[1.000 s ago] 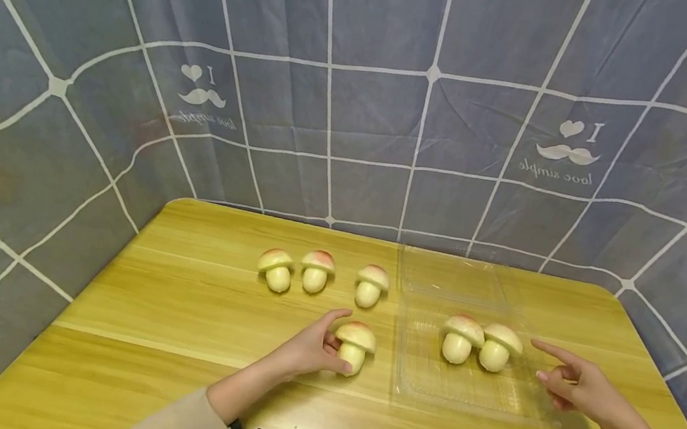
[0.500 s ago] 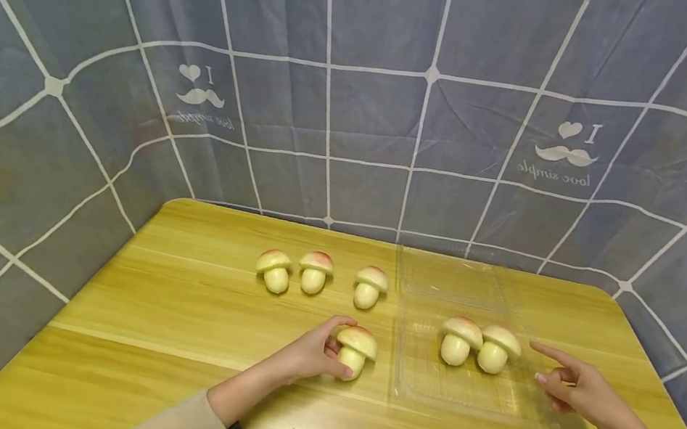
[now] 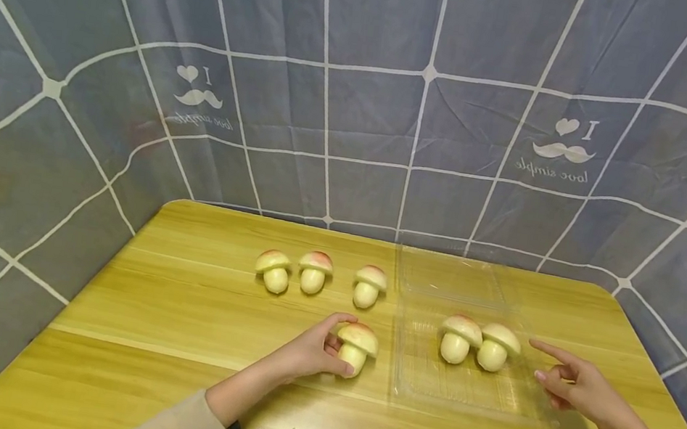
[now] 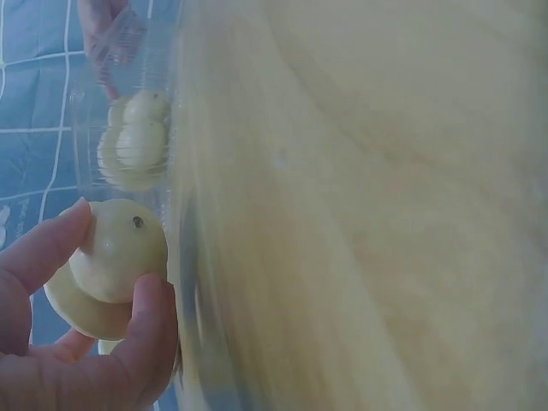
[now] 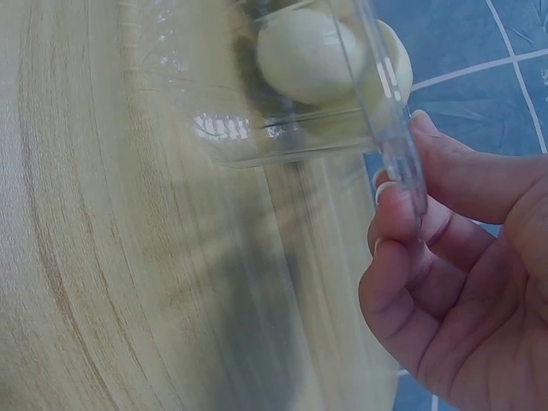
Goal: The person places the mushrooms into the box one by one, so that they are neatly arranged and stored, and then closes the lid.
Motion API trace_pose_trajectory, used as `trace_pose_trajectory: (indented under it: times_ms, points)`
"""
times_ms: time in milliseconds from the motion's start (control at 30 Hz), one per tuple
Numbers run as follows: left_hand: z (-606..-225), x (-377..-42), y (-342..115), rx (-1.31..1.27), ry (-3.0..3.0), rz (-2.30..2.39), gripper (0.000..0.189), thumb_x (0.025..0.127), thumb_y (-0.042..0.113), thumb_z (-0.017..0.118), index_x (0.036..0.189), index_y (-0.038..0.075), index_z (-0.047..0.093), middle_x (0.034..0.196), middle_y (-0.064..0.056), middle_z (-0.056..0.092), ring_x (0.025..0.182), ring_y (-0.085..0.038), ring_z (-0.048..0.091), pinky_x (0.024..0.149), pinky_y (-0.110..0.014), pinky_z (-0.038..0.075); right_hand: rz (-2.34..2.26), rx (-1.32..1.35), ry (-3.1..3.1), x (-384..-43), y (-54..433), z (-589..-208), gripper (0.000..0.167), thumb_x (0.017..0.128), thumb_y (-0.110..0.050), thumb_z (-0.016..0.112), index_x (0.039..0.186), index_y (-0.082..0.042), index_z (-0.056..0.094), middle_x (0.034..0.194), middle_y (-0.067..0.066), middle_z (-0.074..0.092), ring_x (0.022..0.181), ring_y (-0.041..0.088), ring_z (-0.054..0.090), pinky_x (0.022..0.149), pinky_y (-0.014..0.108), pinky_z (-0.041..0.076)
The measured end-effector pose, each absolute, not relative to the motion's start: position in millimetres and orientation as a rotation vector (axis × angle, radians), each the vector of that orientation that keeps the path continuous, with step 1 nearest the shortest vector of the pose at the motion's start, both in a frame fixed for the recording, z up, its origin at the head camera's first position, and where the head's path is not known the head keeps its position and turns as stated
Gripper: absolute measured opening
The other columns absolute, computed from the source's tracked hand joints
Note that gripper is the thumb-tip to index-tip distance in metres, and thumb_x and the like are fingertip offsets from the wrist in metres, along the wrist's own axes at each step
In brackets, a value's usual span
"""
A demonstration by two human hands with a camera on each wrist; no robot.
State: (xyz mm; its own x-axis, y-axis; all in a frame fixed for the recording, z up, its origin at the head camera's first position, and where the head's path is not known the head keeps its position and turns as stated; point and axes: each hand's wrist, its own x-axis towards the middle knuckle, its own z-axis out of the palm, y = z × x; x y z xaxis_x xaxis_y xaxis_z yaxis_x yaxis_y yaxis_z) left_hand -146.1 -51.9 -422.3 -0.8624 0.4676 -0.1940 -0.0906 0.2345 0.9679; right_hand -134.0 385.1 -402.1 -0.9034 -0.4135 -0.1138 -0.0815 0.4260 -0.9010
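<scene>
My left hand (image 3: 318, 350) grips a toy mushroom (image 3: 356, 344) with a pale yellow stem and a reddish-topped cap. In the left wrist view, thumb and fingers hold this mushroom (image 4: 120, 253), and a small dark hole shows in the stem's end. To its right, a clear plastic box (image 3: 424, 391) lies with its lid (image 3: 453, 277) folded back. Inside, two similar mushrooms (image 3: 457, 340) sit side by side. The right hand (image 3: 585, 391) is at the box's right edge. Seen from the right wrist, its thumb and fingers pinch the transparent rim (image 5: 402, 163).
Three more mushrooms stand in a loose row behind the left hand: one at left (image 3: 272, 270), a middle one (image 3: 314, 273) and a right one (image 3: 368, 286). The wooden table (image 3: 172, 308) ends at a grey-blue gridded curtain (image 3: 369, 123) behind and on both sides.
The mushroom in my left hand has shifted very slightly to the right, staying left of the box. My right hand holds its place at the box edge.
</scene>
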Motion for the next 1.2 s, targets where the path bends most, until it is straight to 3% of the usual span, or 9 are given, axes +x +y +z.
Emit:
trace_pose_trajectory:
  times_ms: [467,1000,1200]
  points:
    - [-412,-149,-49,0.333,2.065,1.676,0.079,0.074,0.001,0.076,0.141,0.011,0.035,0.097,-0.016,0.051,0.079,-0.020,0.056,0.065,-0.028,0.049,-1.446,-0.409,2.385,-133,383,-403,0.048,0.096,-0.011,0.051,0.139,-0.031,0.039,0.065,0.000,0.050,0.054,0.009,0.046,0.046,0.031,0.039]
    - [-394,-158,-33,0.380,2.090,1.679,0.079,0.074,0.003,0.076,0.141,0.014,0.037,0.097,-0.014,0.050,0.080,-0.018,0.055,0.067,-0.027,0.047,-1.441,-0.418,2.386,-134,386,-401,0.049,0.096,-0.009,0.051,0.134,-0.038,0.041,0.065,0.000,0.050,0.054,0.009,0.047,0.045,0.031,0.040]
    - [-389,-162,-27,0.376,2.090,1.673,0.078,0.074,0.004,0.077,0.140,0.016,0.038,0.099,-0.014,0.050,0.084,-0.019,0.057,0.069,-0.028,0.047,-1.418,-0.410,2.403,-135,385,-400,0.049,0.097,-0.011,0.051,0.141,-0.025,0.038,0.065,0.001,0.051,0.054,0.010,0.047,0.046,0.032,0.040]
